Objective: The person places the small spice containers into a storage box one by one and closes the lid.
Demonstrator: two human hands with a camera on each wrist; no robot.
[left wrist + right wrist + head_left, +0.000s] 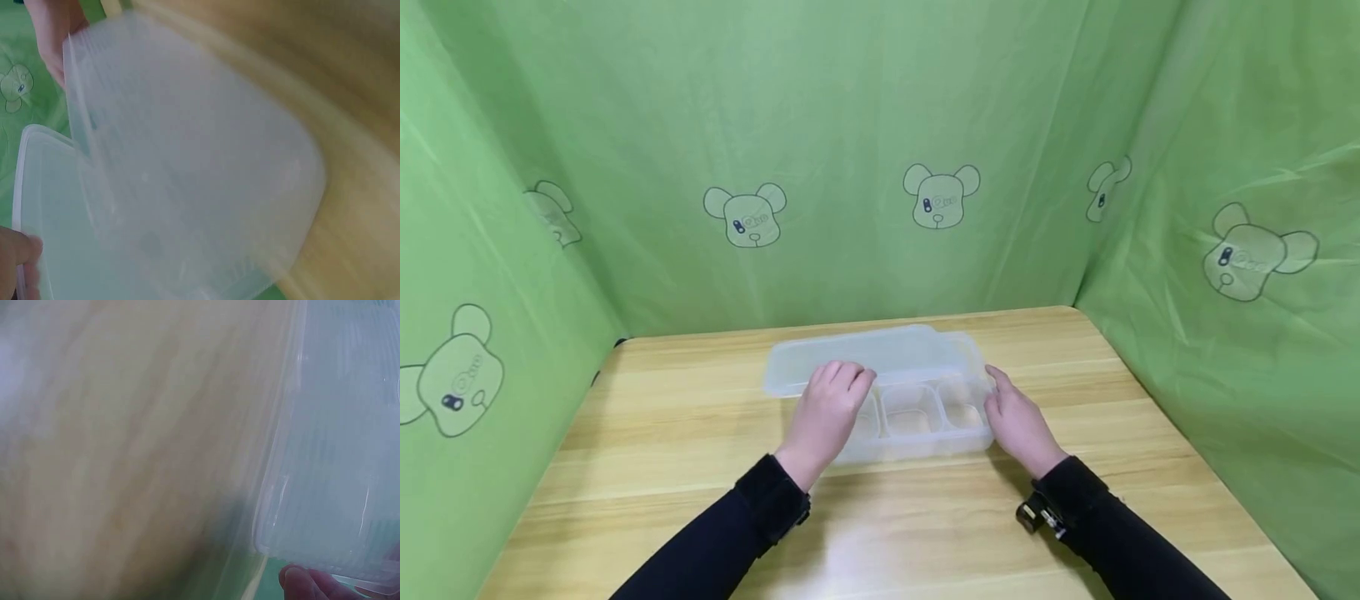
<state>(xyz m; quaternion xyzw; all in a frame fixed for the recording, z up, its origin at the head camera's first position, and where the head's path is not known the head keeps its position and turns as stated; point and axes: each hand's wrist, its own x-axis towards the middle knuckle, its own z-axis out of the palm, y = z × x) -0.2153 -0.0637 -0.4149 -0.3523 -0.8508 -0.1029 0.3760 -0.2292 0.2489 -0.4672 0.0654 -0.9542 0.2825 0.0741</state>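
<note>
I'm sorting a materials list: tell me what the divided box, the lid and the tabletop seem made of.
Divided box: probably plastic, smooth and semi-clear; its walls let light through and catch highlights.
Lid: likely plastic too, frosted-looking; its sheet is cloudy and translucent.
Tabletop: wood or wood-look laminate, with a soft sheen; pale grain streaks show, but not which.

Lid (850,352) partly over box (917,447) (leftward)
</note>
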